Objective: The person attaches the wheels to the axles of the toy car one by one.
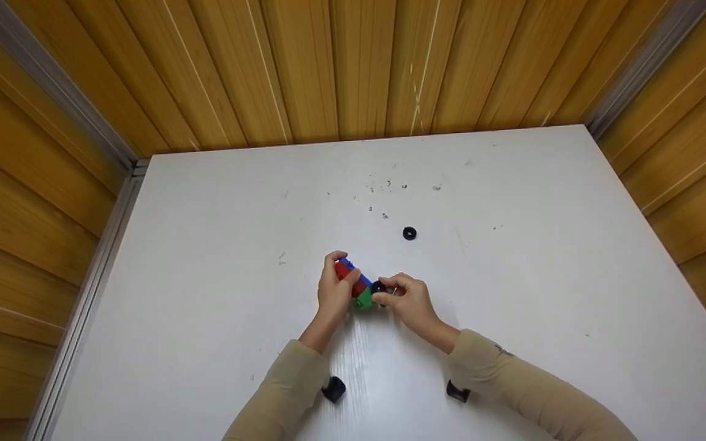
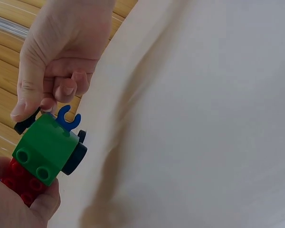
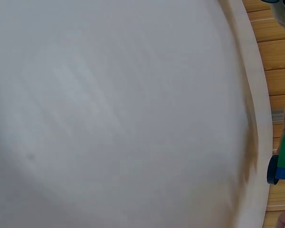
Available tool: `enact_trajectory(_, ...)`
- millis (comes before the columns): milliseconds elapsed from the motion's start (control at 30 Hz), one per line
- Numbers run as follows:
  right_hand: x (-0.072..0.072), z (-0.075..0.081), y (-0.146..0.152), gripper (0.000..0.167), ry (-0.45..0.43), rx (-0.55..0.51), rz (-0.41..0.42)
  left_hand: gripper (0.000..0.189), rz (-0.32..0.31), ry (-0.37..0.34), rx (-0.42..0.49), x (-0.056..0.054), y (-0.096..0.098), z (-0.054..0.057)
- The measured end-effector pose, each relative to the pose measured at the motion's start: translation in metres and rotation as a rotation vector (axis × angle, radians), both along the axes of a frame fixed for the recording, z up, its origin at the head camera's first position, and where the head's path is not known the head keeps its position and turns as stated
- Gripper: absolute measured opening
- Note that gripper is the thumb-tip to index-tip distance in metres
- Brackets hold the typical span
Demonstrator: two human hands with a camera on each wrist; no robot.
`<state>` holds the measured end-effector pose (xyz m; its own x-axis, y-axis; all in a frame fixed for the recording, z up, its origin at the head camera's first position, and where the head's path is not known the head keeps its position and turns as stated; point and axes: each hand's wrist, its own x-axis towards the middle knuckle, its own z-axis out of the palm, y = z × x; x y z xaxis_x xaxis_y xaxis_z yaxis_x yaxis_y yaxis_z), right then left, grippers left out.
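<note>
block toy (image 1: 360, 290): being held between both hands over the white table (image 1: 206, 306), probably feeling light, stiff, kinda slick | left hand (image 1: 334, 293): curling snugly round the red blocks, imo the solid spot | right hand (image 1: 413, 303): pinching a black wheel (image 1: 378, 286) at the green end, nearly closed | joints maybe popping apart if twisted

- Left sleeve (image 1: 276, 395) is long, beige, creased.
- Right sleeve (image 1: 531, 386) matches, with a small dark marking (image 1: 503, 350) near its cuff (image 1: 464, 343).
- A blocky black piece (image 1: 335, 389) edges the left sleeve; a second black piece (image 1: 458, 392) edges the right.
- Left hand (image 1: 333, 291) and right hand (image 1: 413, 301) are bare.
</note>
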<state>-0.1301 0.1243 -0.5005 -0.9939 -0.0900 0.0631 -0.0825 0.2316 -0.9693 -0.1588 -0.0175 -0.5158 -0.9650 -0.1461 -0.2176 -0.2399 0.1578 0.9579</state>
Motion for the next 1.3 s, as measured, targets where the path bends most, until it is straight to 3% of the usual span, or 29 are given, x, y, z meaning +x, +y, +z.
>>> enact_trajectory(233,0.001,-0.004,-0.001,0.032,0.026,-0.080,-0.014,0.039,0.013,0.014,0.049,0.002,0.000,0.004)
enact_trajectory(433,0.004,0.001,-0.004,0.032,0.073,-0.081,-0.042,0.038,0.003,0.059,0.012,0.002,0.000,0.013)
enact_trajectory(900,-0.001,0.004,-0.005,0.029,-0.068,-0.039,0.007,0.036,-0.003,0.100,-0.131,0.002,-0.002,0.018)
enact_trajectory(1300,-0.004,0.006,-0.005,0.028,-0.054,-0.011,0.001,0.037,0.002,0.113,-0.128,-0.001,-0.002,0.016)
